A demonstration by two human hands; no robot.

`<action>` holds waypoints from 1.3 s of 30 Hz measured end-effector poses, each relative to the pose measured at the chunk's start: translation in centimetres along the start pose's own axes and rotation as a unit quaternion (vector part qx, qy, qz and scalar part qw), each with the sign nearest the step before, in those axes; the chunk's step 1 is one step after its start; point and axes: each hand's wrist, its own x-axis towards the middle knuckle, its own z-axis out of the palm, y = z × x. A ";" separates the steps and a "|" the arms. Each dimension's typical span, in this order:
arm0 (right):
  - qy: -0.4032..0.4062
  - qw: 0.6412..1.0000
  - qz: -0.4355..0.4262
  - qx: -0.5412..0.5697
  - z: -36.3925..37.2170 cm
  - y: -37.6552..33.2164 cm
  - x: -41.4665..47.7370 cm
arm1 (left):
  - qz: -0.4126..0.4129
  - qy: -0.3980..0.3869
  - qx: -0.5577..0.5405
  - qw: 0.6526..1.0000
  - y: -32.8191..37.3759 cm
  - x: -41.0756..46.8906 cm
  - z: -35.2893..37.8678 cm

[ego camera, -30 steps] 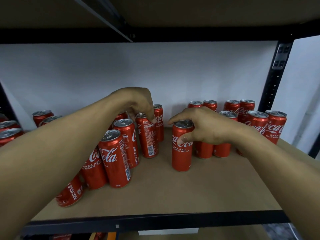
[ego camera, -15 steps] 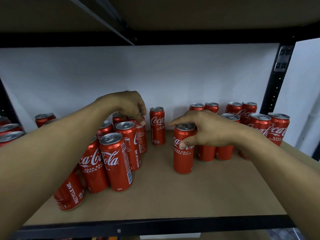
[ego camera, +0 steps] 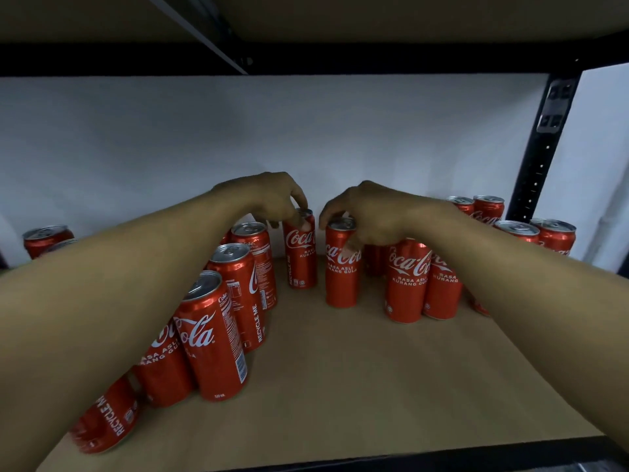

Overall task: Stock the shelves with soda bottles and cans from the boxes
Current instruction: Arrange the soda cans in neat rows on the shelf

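right now i see my left hand (ego camera: pixel 269 199) curled over the silver top of a slim red can (ego camera: pixel 301 260), fingertips pinching its rim. my right hand (ego camera: pixel 374 216) grips the top of a second can (ego camera: pixel 342 277) just beside it. both cans stand upright toward the back of the brown shelf (ego camera: pixel 374 386), white script logos facing me, between a diagonal row of matching cans (ego camera: pixel 238 301) on the left and a cluster (ego camera: pixel 406 284) on the right.

Two hands each grip a red soda can by its top on the brown shelf (ego camera: pixel 374 369).
The left hand (ego camera: pixel 272 199) holds the left-hand can (ego camera: pixel 301 257) and the right hand (ego camera: pixel 371 216) holds the right-hand can (ego camera: pixel 342 270). Both cans are upright, just beside each other, toward the back edge. A left cluster (ego camera: pixel 211 335) of cans runs toward the front-left corner, and a right cluster (ego camera: pixel 408 281) stands nearer the right edge.
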 end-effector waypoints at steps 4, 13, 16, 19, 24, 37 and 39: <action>0.001 1.000 0.012 -0.004 0.2 2.0 2.5 | -0.015 0.002 -0.030 0.999 0.0 1.2 0.1; 0.012 1.000 -0.016 -0.020 0.1 5.0 5.2 | -0.020 -0.061 -0.036 0.997 0.1 1.9 -0.5; 0.017 1.000 -0.010 -0.006 0.4 5.4 5.8 | -0.037 -0.068 -0.040 0.996 0.6 1.9 -0.2; 0.017 1.000 -0.008 0.011 0.3 5.5 6.2 | -0.047 -0.055 -0.028 0.997 1.0 1.9 0.1; 0.016 1.000 0.025 -0.003 -0.3 5.8 6.6 | -0.042 -0.050 -0.029 0.997 0.7 2.2 0.0; 0.009 0.999 -0.004 0.045 0.0 5.6 7.3 | -0.040 -0.062 -0.077 0.994 -0.8 2.7 -0.5; 0.013 0.998 0.003 0.057 0.2 5.9 7.1 | -0.058 -0.065 -0.089 0.992 -0.9 2.9 -0.4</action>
